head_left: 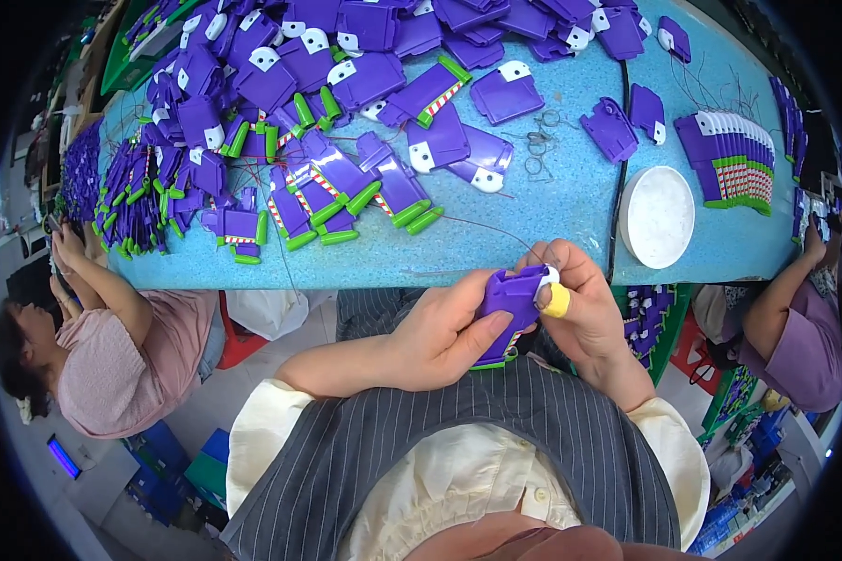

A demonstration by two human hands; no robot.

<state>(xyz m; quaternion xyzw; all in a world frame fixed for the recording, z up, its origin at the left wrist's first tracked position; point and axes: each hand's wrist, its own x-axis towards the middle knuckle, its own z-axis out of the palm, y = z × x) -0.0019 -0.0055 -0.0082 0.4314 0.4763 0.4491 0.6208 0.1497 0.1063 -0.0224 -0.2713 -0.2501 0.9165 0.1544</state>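
Observation:
Just past the table's near edge, both my hands hold one purple plastic toy wing [498, 315] with a white corner piece, a striped band and a green end. My left hand [444, 337] grips its side, thumb lying across the purple face. At the white corner, my right hand [580, 309] pinches with thumb and fingers; a yellow cover wraps the thumb. A thin wire [486, 226] runs from near my right fingertips back over the table toward the green-tipped wings [388, 182]. Whatever lies between the right fingertips is too small to make out.
A large heap of purple parts [262, 70] covers the blue table [384, 257] at back left. Scissors [538, 150] lie mid-table, left of a black cable [617, 215]. A round white dish [657, 217] and a row of finished-looking wings [730, 159] stand right. Co-workers [122, 365] sit on both sides.

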